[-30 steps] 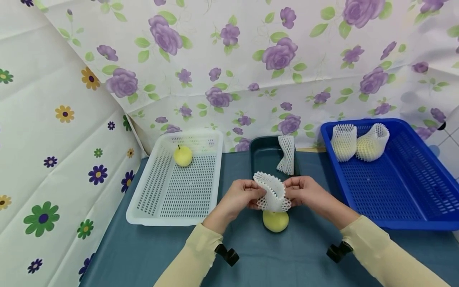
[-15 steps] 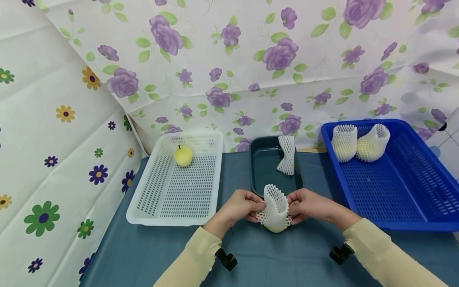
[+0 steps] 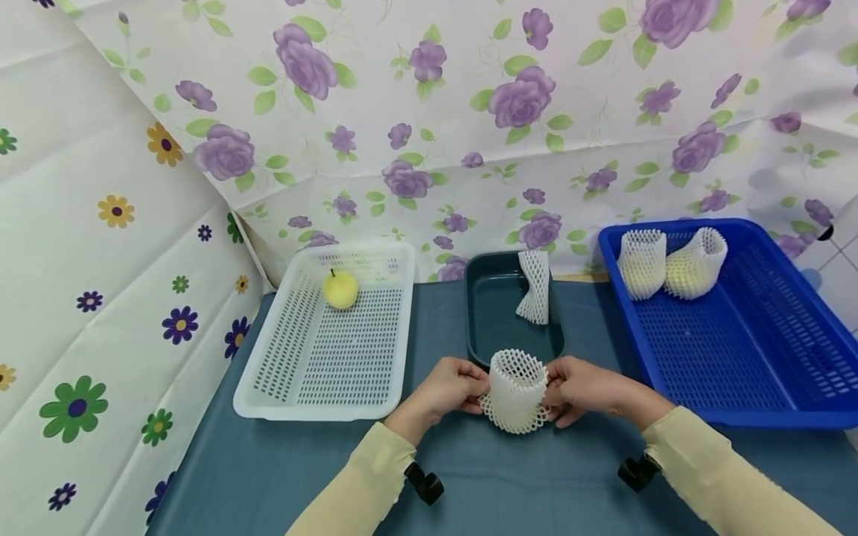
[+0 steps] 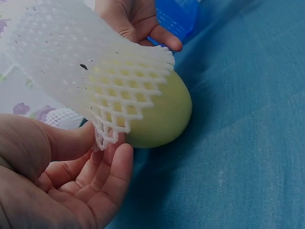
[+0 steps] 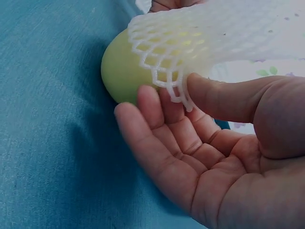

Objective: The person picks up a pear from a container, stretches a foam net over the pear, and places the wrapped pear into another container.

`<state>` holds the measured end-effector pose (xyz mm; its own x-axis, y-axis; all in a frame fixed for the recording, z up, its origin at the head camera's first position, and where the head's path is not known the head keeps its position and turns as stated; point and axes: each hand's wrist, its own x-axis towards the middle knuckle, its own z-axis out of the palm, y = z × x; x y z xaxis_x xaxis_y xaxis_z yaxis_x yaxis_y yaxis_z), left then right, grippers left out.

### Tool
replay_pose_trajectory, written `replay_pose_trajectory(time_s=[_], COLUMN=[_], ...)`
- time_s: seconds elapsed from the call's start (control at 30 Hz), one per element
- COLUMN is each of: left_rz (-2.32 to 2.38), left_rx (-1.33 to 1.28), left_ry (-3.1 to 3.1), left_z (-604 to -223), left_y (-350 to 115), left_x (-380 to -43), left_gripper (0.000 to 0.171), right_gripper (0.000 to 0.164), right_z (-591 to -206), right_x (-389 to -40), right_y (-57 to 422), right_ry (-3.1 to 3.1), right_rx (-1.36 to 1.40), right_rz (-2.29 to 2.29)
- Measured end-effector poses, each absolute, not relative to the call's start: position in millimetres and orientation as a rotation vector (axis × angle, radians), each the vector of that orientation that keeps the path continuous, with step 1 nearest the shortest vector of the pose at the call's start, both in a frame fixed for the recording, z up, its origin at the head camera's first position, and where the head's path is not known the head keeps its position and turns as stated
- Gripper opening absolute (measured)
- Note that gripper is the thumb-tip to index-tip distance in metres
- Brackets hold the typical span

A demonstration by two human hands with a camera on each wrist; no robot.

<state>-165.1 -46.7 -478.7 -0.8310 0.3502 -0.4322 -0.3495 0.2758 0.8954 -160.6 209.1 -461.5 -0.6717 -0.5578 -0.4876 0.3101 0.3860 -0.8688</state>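
A white foam net sleeve (image 3: 518, 387) stands over a yellow-green pear (image 4: 169, 112) on the blue cloth, covering its upper part while the lower part shows bare in both wrist views. My left hand (image 3: 450, 387) pinches the sleeve's flared lower edge between thumb and fingers on the left side. On the opposite side my right hand (image 3: 585, 387) pinches the same edge, its fingertips right beside the fruit in the right wrist view. From the head view the sleeve hides the pear, and its open top faces up.
Behind the hands is a dark green tray (image 3: 489, 327) with another foam sleeve (image 3: 534, 286). At left, a white basket (image 3: 251, 406) holds a yellow pear (image 3: 340, 289). At right, a blue basket (image 3: 737, 418) contains two sleeved fruits (image 3: 693, 268).
Both hands have come down toward the table, drawing the foam sleeve over the pear. The fruit, bare below the sleeve earlier, is now hidden under it in the head view.
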Motion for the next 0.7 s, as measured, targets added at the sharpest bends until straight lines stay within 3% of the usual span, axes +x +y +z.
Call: replay_pose_trajectory(time_s=[0.53, 0.7], left_rz=[1.619, 1.591], left_rx=[-0.064, -0.019], left_ry=[1.983, 2.019], left_z=[-494, -486], left_y=[-46, -49], left_x=[-165, -165], left_gripper=[0.011, 0.016], right_gripper=[0.016, 0.027], right_z=[-472, -465], right_x=[-154, -153], right_y=[208, 210], right_ry=[1.946, 2.046], right_rx=[-0.138, -0.151], right_rz=[-1.331, -1.27])
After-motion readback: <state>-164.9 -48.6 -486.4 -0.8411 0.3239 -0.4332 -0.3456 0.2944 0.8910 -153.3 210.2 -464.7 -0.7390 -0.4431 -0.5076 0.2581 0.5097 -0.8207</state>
